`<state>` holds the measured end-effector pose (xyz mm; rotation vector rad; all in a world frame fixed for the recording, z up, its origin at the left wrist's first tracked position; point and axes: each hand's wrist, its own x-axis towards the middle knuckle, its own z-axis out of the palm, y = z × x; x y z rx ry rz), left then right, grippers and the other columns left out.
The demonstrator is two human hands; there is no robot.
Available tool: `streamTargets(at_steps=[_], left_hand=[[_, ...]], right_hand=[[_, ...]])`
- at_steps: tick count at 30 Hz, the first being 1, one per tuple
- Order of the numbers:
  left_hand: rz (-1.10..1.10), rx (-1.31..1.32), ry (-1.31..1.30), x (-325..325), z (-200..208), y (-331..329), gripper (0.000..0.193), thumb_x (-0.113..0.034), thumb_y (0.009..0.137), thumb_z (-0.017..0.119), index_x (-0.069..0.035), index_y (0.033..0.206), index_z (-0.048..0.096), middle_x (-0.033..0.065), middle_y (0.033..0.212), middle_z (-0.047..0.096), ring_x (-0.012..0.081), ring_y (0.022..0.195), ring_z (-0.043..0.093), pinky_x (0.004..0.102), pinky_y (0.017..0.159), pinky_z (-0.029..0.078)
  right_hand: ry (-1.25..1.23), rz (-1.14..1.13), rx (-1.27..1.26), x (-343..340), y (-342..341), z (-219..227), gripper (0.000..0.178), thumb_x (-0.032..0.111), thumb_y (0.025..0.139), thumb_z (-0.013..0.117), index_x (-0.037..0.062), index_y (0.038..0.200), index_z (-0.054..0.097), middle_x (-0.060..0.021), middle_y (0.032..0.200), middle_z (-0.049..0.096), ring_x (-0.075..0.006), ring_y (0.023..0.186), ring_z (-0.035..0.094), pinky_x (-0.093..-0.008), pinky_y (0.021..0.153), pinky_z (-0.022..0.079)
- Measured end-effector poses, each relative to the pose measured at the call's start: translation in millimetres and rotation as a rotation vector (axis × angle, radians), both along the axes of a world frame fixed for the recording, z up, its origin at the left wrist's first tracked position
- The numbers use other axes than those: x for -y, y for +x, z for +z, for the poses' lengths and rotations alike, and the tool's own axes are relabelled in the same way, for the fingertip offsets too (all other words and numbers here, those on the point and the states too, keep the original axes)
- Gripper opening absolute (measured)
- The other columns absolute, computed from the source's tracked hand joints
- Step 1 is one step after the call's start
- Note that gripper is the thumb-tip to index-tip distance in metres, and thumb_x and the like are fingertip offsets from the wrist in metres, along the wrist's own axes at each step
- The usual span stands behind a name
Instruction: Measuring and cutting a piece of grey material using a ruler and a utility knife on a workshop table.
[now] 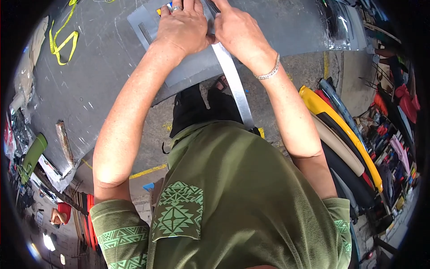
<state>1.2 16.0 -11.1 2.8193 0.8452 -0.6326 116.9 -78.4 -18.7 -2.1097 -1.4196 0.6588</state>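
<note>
My left hand lies palm down on a grey sheet with a narrow slot, its fingers stretched forward. A ring shows on one finger, and the thumb reaches a long silvery strip, like a metal straightedge. The strip runs from between my hands past the table edge toward my waist. Beside it, my right hand is closed, fingers curled at the strip's far part. What it grips is cut off by the upper edge of the picture. A small multicoloured item peeks out beside my left fingertips.
The dark grey table carries a yellow tape measure and a worn stick. Rolls of material, one yellow and one beige, stand to the right. A person in red is at the lower left.
</note>
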Motion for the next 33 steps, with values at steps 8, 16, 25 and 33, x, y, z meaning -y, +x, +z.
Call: streamTargets(at_steps=[8, 16, 25, 33], left_hand=[[0.001, -0.023, 0.023, 2, 4, 4, 0.095, -0.048, 0.089, 0.065, 0.015, 0.152, 0.032, 0.0333, 0.161, 0.029, 0.0471, 0.151, 0.028, 0.0581, 0.12, 0.03], [-0.091, 0.749, -0.319, -9, -41, -35, 0.102, -0.054, 0.088, 0.068, 0.015, 0.153, 0.03, 0.0327, 0.162, 0.027, 0.0468, 0.152, 0.025, 0.0582, 0.12, 0.03], [-0.022, 1.048, 0.206, -31, -169, -48, 0.103, -0.056, 0.088, 0.067, 0.015, 0.153, 0.03, 0.0335, 0.162, 0.027, 0.0473, 0.152, 0.026, 0.0576, 0.12, 0.03], [-0.048, 0.206, 0.105, 8, -19, -19, 0.104, -0.057, 0.089, 0.066, 0.016, 0.152, 0.029, 0.0338, 0.162, 0.026, 0.0478, 0.152, 0.025, 0.0572, 0.121, 0.029]], right_hand=[[-0.047, 0.009, 0.054, 7, -4, 0, 0.05, 0.008, 0.096, 0.051, 0.0045, 0.146, 0.046, -0.0307, 0.1, 0.069, -0.0487, 0.093, 0.067, -0.0559, 0.085, 0.053], [-0.155, -0.018, 0.031, 36, -15, 19, 0.046, 0.008, 0.099, 0.051, 0.0038, 0.144, 0.047, -0.0284, 0.1, 0.069, -0.0467, 0.093, 0.067, -0.0537, 0.083, 0.054], [-0.089, 0.043, -0.008, 72, -35, 19, 0.054, 0.004, 0.095, 0.054, 0.0101, 0.148, 0.044, -0.0287, 0.103, 0.066, -0.0471, 0.086, 0.069, -0.0541, 0.078, 0.057], [-0.127, -0.028, -0.033, 110, -34, 24, 0.055, 0.002, 0.096, 0.054, 0.0103, 0.149, 0.043, -0.0277, 0.106, 0.066, -0.0477, 0.089, 0.069, -0.0546, 0.08, 0.057]])
